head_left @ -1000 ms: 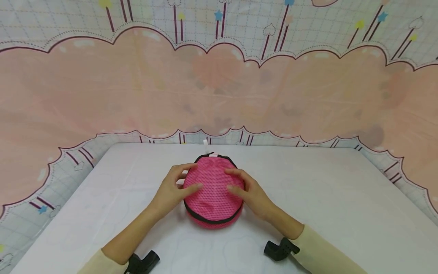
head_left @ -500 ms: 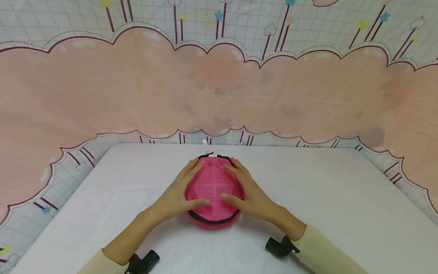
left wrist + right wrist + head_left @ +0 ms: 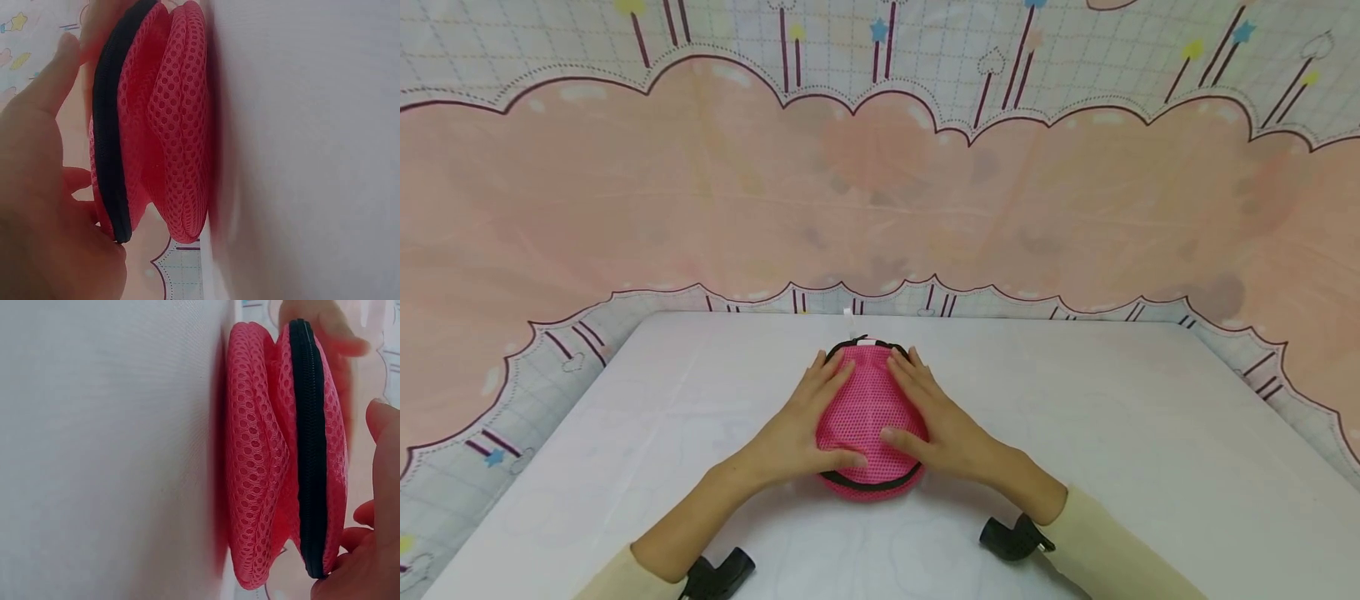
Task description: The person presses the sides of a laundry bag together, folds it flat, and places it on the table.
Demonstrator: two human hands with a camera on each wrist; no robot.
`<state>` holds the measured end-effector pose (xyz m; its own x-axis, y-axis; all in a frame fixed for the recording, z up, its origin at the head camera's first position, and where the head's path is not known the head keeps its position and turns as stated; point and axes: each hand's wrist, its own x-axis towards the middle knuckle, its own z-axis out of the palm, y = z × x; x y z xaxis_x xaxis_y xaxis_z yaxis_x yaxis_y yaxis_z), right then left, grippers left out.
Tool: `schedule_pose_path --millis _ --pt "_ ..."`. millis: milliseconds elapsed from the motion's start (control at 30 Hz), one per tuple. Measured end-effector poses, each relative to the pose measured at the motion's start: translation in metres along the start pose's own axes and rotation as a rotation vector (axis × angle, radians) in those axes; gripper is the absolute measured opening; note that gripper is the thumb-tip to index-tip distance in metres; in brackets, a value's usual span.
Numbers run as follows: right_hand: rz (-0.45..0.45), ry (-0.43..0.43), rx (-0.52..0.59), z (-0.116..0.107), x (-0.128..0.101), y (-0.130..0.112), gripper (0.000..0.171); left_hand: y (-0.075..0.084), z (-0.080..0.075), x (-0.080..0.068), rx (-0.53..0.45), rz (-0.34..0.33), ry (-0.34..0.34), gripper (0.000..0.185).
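A round pink mesh bag (image 3: 871,412) with a black zip (image 3: 309,444) round its upper edge lies on the white table, in the middle of the head view. In both wrist views its side is creased in between the zipped top and the lower rim. My left hand (image 3: 793,433) rests over the bag's left side, fingers spread and fairly straight, thumb near the front edge. On the right side my right hand (image 3: 955,433) lies the same way, its thumb over the mesh. Neither hand curls round the bag. The bag's inside is hidden.
The white table (image 3: 1112,400) spreads to both sides of the bag. Behind it hangs a printed peach and white cloth (image 3: 880,208). Black wrist cameras (image 3: 1015,539) sit at the cuffs. A small white tag (image 3: 850,321) stands behind the bag.
Both hands have slid in over the bag; their fingers have straightened, and the left thumb has come nearer the front edge. The bag stays in place.
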<state>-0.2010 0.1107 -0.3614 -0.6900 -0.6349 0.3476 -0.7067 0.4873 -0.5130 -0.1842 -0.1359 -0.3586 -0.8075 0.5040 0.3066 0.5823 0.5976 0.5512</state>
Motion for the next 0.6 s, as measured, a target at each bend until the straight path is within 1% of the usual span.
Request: schedule_pose_path --millis 133,300,400,600 --pt "-0.005 -0.007 0.002 0.0004 0.0002 0.0014 0.083 -0.0005 0.0017 0.0004 0.018 0.0 -0.015 0.114" --pt "-0.012 -0.019 0.003 0.003 0.0001 0.0018 0.082 -0.0012 0.003 0.0 0.01 -0.011 -0.032 0.118" --pt "-0.004 -0.032 0.01 0.0042 0.0002 0.0012 0.081 -0.0028 0.0041 -0.0002 0.008 -0.02 -0.048 0.119" --pt "0.021 -0.045 0.033 0.006 0.0 0.0017 0.082 -0.0044 0.0055 -0.0005 0.003 -0.014 -0.066 0.119"
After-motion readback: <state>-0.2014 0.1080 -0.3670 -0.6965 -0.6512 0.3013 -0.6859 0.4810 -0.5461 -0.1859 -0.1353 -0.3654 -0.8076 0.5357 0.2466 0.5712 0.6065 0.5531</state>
